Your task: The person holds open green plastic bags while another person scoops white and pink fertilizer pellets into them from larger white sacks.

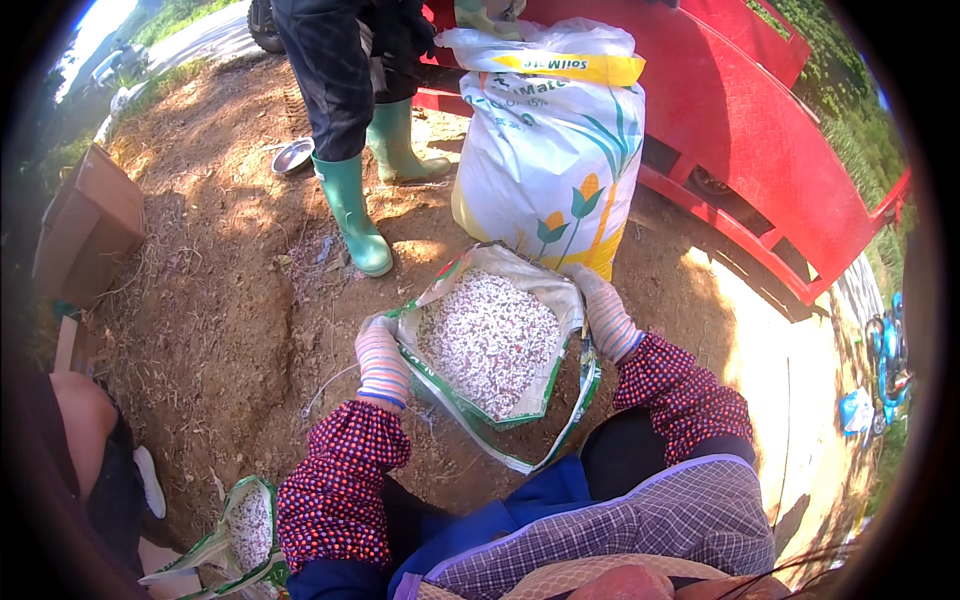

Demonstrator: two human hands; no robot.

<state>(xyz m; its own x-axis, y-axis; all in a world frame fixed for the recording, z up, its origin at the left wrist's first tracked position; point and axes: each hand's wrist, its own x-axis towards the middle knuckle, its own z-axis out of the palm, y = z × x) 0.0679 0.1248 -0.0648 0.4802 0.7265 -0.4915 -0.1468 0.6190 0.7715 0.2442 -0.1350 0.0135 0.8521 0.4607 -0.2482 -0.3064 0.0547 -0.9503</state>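
Between my two hands stands an open bag (563, 300) with green edging, filled with small white and reddish-brown granules (490, 345). My left hand (380, 366), in a striped knit glove, is closed on the left side of its rim. On the opposite side, my right hand (606, 316), gloved the same way, grips the right edge, its fingertips partly hidden behind the bag. Right behind this bag, a big white-and-yellow sack (550, 160) with printed corn plants stands upright. Another person's gloved hand (490, 15) is at the sack's top.
A person in green rubber boots (352, 215) stands at the sack's left. Red metal machinery (740, 130) fills the back right. At lower left sit a second bag of granules (250, 528) and another person's leg (85, 425). A cardboard box (88, 225) rests on the bare soil (215, 330).
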